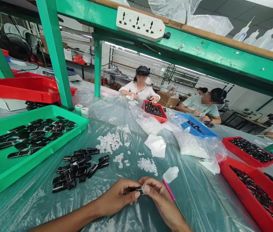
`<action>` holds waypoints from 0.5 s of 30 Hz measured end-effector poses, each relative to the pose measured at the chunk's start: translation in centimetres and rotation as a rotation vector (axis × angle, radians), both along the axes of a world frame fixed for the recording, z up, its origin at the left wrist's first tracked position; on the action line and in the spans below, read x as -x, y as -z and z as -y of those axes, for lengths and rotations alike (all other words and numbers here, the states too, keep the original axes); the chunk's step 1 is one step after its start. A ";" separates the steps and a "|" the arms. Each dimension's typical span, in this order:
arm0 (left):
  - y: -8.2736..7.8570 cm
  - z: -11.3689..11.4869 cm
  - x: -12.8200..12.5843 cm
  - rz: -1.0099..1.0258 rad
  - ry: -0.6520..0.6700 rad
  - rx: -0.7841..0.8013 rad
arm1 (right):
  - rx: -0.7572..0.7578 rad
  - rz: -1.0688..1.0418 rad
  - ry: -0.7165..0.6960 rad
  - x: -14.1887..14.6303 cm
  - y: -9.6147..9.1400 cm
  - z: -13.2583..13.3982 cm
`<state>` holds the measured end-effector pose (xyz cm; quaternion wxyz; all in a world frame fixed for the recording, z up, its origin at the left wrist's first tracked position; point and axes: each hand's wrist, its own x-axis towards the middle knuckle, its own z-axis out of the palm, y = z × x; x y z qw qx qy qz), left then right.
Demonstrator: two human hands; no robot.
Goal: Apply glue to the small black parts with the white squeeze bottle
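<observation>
My left hand (118, 197) is closed around a small glossy black casing (137, 189), thumb on its near side. The fingertips of my right hand (156, 193) pinch the casing's whitish right end; whether a small part sits between them is hidden. To the left lies a pile of similar black casings (71, 172). Beyond my hands are a heap of white plastic pieces (109, 142), a few loose ones (120, 160) and a heap of tiny clear-white parts (147, 165). A pink-handled tool (168, 189) lies beside my right hand, near a white squeeze bottle (171, 175).
A green tray (42, 154) of black casings stands left, near a red tray (22, 88). Red trays (235, 187) of black parts stand right. Bags of white parts (191, 143) lie ahead. A green shelf frame (54, 51) crosses above. Two people (140, 90) work across the table.
</observation>
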<state>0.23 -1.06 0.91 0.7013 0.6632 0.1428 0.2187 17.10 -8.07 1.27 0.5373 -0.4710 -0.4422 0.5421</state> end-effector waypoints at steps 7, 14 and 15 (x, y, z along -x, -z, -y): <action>-0.1 -0.1 0.0 0.004 -0.015 -0.052 | 0.068 -0.269 -0.026 0.8 0.9 0.1; 0.1 -0.2 0.0 0.018 -0.013 -0.090 | 0.134 -0.374 0.004 1.3 0.9 0.0; 0.1 -0.2 0.0 0.015 -0.024 -0.096 | 0.129 -0.378 0.009 1.4 0.8 0.0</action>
